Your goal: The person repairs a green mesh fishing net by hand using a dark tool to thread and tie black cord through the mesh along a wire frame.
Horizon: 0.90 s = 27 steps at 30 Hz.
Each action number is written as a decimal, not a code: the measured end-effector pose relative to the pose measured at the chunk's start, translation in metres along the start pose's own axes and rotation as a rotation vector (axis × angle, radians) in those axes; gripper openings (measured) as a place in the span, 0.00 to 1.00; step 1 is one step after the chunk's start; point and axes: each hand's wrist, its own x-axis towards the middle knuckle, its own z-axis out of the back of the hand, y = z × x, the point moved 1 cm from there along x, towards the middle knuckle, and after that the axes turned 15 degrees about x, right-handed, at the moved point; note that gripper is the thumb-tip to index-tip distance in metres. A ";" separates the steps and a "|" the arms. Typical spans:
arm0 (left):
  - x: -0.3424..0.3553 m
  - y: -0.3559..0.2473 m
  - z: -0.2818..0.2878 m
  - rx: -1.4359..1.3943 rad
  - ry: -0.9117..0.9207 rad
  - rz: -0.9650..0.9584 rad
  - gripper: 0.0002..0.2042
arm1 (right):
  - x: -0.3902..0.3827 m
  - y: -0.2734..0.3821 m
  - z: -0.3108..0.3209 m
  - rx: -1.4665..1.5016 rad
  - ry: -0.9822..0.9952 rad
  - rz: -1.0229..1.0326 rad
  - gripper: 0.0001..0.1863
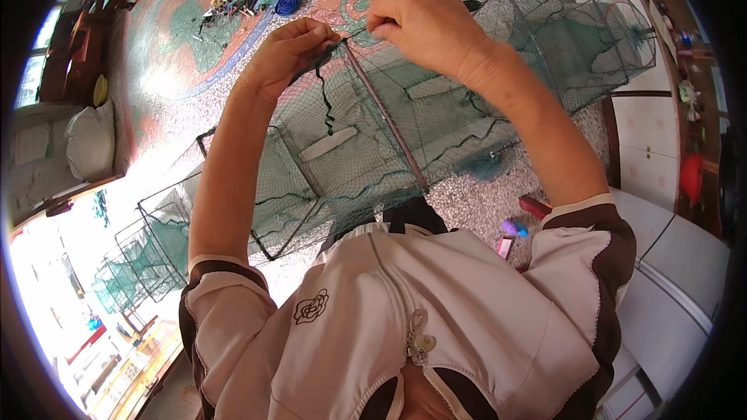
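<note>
A long green mesh net trap (436, 132) on black wire frames stretches diagonally across my front, with a straight brownish rod (386, 113) crossing it from top to lower edge. My left hand (299, 50) pinches the net's upper edge beside the rod's top end, where a dark crinkled cord (327, 101) dangles. My right hand (424, 27), slightly higher and to the right, is closed on a thin dark line that runs toward the rod's top. The exact grip of both fingertips is small and partly hidden.
A pile of small items with coiled yellow and blue straps (286, 5) lies on the patterned floor (163, 62). White cabinets (646, 148) line the right, with small purple-blue objects (513, 227) lower right. A white sack (87, 140) and a bright doorway are at left.
</note>
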 end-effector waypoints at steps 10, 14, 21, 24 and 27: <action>-0.014 -0.016 -0.012 0.387 -0.156 0.005 0.07 | -0.001 -0.003 -0.027 0.288 -0.085 -0.168 0.06; -0.016 -0.008 -0.009 0.342 -0.249 -0.004 0.06 | -0.004 0.004 -0.037 0.276 -0.119 -0.235 0.07; -0.022 -0.013 -0.022 0.038 -0.429 -0.022 0.04 | -0.005 0.011 -0.037 0.276 -0.140 -0.267 0.07; -0.017 -0.003 -0.013 0.013 -0.321 0.081 0.04 | -0.004 0.019 -0.043 0.308 -0.207 -0.318 0.07; 0.006 0.024 0.002 -0.297 -0.074 0.152 0.04 | 0.004 0.025 -0.057 0.314 -0.331 -0.290 0.08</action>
